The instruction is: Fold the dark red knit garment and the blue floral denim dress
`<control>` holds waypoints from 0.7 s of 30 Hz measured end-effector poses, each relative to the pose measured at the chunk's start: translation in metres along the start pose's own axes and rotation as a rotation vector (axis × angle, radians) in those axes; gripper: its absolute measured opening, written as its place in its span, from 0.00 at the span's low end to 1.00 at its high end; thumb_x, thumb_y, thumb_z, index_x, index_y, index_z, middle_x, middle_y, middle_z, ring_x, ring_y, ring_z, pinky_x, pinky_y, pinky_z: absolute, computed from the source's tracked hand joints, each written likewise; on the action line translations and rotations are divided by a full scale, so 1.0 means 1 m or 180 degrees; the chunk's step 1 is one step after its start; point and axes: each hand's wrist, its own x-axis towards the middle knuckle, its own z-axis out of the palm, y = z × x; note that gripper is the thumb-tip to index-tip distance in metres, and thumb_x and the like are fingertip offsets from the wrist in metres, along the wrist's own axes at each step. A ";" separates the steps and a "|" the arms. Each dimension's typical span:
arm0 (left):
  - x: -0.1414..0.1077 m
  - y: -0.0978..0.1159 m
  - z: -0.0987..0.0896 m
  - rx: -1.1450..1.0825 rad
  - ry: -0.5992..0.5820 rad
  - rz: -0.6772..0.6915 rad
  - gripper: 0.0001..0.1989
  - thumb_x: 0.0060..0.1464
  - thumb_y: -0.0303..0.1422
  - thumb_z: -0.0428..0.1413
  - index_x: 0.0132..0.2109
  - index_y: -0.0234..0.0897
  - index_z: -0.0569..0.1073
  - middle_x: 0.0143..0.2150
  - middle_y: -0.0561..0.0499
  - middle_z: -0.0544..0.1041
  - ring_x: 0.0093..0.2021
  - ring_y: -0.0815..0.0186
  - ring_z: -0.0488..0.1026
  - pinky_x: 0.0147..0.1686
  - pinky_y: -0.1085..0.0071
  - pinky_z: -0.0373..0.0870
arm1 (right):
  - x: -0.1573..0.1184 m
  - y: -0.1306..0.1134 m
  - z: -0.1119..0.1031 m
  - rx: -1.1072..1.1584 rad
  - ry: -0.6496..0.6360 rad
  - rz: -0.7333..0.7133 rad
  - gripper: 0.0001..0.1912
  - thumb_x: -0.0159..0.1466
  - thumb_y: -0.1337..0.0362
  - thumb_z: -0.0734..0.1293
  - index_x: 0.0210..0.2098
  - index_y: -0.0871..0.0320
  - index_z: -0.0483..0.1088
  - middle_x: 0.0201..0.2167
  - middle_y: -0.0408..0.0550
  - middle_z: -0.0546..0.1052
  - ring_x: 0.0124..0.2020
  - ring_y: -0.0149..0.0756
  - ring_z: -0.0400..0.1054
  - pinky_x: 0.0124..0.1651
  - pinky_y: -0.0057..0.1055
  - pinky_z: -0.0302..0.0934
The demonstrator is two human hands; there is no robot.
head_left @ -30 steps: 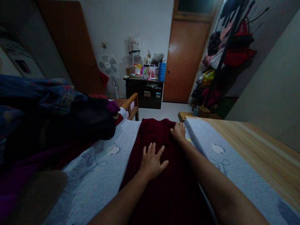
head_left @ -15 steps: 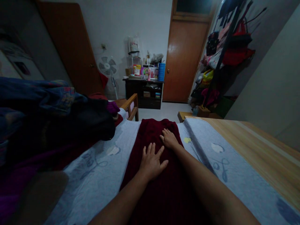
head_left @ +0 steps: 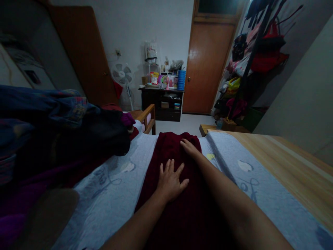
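Head: maroon cloth (head_left: 191, 205), sheet (head_left: 109, 184), fan (head_left: 122, 72) beyond

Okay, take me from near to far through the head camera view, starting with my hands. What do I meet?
Your left hand, spread on the maroon cloth → your right hand, farther along the same cloth → the wooden armrest → the dark cabinet.

Back wall: white standing fan (head_left: 122, 73), left of dark cabinet (head_left: 148, 104). On cabinet top: yellow-and-red packet (head_left: 154, 78); blue ribbed container (head_left: 181, 80) at right end. Brown door (head_left: 201, 66) shut, right of cabinet. Red bag (head_left: 269, 61) hanging, far right.
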 end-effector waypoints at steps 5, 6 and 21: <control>0.001 0.001 0.000 0.0002 -0.0026 -0.0012 0.34 0.57 0.57 0.43 0.67 0.50 0.59 0.69 0.40 0.57 0.70 0.47 0.47 0.64 0.42 0.40 | 0.010 -0.036 0.010 0.0299 -0.0297 -0.0890 0.26 0.68 0.62 0.57 0.65 0.54 0.57 0.67 0.48 0.58 0.68 0.38 0.50 0.67 0.39 0.48; 0.001 0.000 0.000 -0.0008 -0.0034 -0.0006 0.34 0.57 0.58 0.43 0.66 0.49 0.60 0.68 0.40 0.58 0.70 0.47 0.47 0.64 0.42 0.40 | 0.010 -0.041 0.015 0.0225 -0.0463 -0.0976 0.26 0.68 0.63 0.57 0.65 0.53 0.57 0.68 0.47 0.56 0.69 0.39 0.47 0.67 0.43 0.45; 0.000 -0.002 0.005 0.0021 0.0085 0.0064 0.36 0.58 0.57 0.42 0.68 0.47 0.56 0.70 0.39 0.54 0.70 0.49 0.46 0.65 0.44 0.40 | 0.016 -0.033 0.035 -0.0762 -0.1007 -0.0456 0.32 0.69 0.46 0.50 0.70 0.47 0.46 0.71 0.40 0.47 0.72 0.45 0.29 0.68 0.54 0.27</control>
